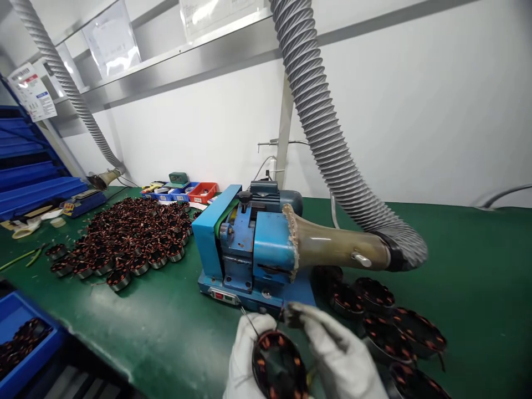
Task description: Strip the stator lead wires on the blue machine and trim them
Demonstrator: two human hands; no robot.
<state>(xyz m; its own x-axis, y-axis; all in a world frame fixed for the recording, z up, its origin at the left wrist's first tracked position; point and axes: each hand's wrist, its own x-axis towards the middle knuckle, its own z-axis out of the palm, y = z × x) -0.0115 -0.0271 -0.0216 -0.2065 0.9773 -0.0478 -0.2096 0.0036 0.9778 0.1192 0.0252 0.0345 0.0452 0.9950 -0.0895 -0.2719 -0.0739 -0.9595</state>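
Note:
My left hand [243, 360], in a white glove, is closed around a round motor stator [279, 366] with a dark core and copper windings. Thin lead wires stand up from its top edge, one on the left and one on the right. My right hand [338, 349], also gloved, has its thumb and fingers pinched together by the right-hand wire. Its fingertips are stained dark, and what they grip is too small to make out. Both hands are just in front of a blue belt-driven machine [274, 244] with a motor behind.
Many stators [133, 233] lie heaped on the green bench [166, 321] at left; several more stators [386, 338] sit at right. A grey duct hose [324, 111] joins the machine's funnel [341, 244]. Small blue and red bins [203, 192] stand behind; a blue crate [29, 310] is lower left.

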